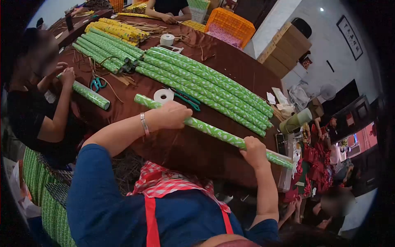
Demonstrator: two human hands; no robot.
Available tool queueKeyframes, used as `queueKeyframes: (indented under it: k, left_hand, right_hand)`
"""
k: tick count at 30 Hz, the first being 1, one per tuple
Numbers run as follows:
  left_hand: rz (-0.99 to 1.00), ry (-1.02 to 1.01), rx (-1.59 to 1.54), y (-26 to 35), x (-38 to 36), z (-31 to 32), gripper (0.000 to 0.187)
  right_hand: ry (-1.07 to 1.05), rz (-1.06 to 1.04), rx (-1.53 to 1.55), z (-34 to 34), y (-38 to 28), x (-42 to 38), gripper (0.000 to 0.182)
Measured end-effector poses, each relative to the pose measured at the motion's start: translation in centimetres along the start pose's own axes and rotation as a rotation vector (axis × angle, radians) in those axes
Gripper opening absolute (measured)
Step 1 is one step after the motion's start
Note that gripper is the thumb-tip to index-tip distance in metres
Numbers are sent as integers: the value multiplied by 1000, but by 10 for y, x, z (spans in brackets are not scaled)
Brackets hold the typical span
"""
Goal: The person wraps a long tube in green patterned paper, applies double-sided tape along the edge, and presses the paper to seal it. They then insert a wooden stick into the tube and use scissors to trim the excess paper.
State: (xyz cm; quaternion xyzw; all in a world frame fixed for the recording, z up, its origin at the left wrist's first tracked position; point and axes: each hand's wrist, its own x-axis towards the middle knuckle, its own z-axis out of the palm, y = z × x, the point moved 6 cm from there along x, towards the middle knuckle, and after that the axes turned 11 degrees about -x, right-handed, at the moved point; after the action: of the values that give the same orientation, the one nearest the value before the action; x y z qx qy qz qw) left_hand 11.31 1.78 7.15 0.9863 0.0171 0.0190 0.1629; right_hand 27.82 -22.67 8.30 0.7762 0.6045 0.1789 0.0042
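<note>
A long green roll of wrapping paper [214, 131] with white print lies slantwise in front of me, just over the brown-covered table. My left hand [173, 114], with a metal bracelet at the wrist, is closed around its left part. Farther right, my right hand [254, 150] grips the same roll near its clear-wrapped end. A roll of white tape [163, 96] lies right behind my left hand. Beside it are dark green-handled scissors [187, 100]. Several matching green rolls [205, 88] lie side by side beyond my hands.
At left, a co-worker [53, 99] holds a shorter green roll [91, 95] near teal scissors [98, 83]. Yellow rolls [117, 31] and another tape roll [167, 39] lie farther back. An orange crate [232, 24] stands beyond the table [181, 150]; a phone [281, 143] lies at its right edge.
</note>
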Motion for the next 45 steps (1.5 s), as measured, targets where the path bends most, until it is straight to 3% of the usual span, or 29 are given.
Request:
queueKeyframes:
  k: [2,5,8,9,12,16,19,20,27,34,38,45]
  left_hand:
    - [55,232,128,-3,-1,-9,20]
    - [71,342,171,-9,-3,-7,19]
    - [-82,-109,-41,-18,-3,2,23]
    - [-116,-129,-72,-16,-7,-3,24]
    - [-102,128,11,-15,-11,-6,19]
    - [-45,322,133,-11,-15,11,33]
    - [137,372,9,10,-11,24,37]
    - [117,369,-8,15,-8,31,38]
    - [129,610,121,16,-6,29,35]
    - [-2,402,-23,3,-25,64,41]
    - [16,490,-73,1,-35,76,39]
    - [-68,341,-192,2,-37,75,38]
  right_hand:
    - [-109,40,62,13,1,-1,35]
    - [-104,18,20,11,-2,5,45]
    - [34,4,-184,16,5,9,46]
    - [-7,15,-185,9,0,14,47]
    - [3,-4,-118,24,-2,7,48]
    - [41,26,-48,19,-9,9,33]
    - [48,43,-107,28,-12,9,33]
    - [45,11,-90,28,-16,12,33]
    - [205,-59,-147,33,-16,14,50]
    - [55,47,-28,65,-45,-7,52]
    - [128,43,71,70,-54,-16,50]
    - [110,55,111,60,-59,-22,44]
